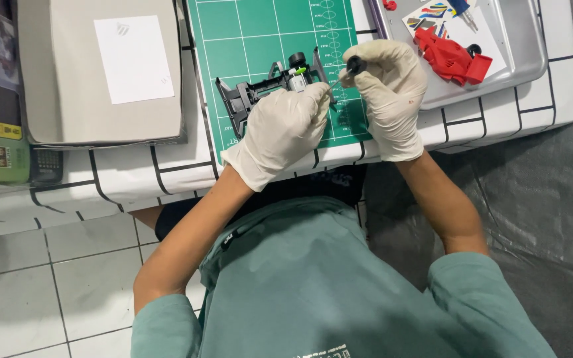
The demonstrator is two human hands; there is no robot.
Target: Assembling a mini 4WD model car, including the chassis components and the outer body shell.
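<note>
On green cutting mat (253, 40), centre: dark toy-car chassis (250, 96), left hand (280, 132) gripping its right end. Right hand (389, 93) pinching small black wheel (356, 64) just beside it. Risk: gloved fingertips slip, wheel drops, rolls off table.

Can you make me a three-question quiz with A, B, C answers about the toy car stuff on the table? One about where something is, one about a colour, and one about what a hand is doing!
1. Where is the red car body?
A. on the grey tray
B. on the green mat
C. on the floor

2. What colour are the gloves?
A. blue
B. white
C. black

3. What is the right hand doing?
A. lying flat
B. pinching a small black wheel
C. holding scissors

Answers: 1 A, the red body lies on the tray. 2 B, both hands wear white gloves. 3 B, its fingertips grip the wheel while the left hand holds the dark chassis.
</note>
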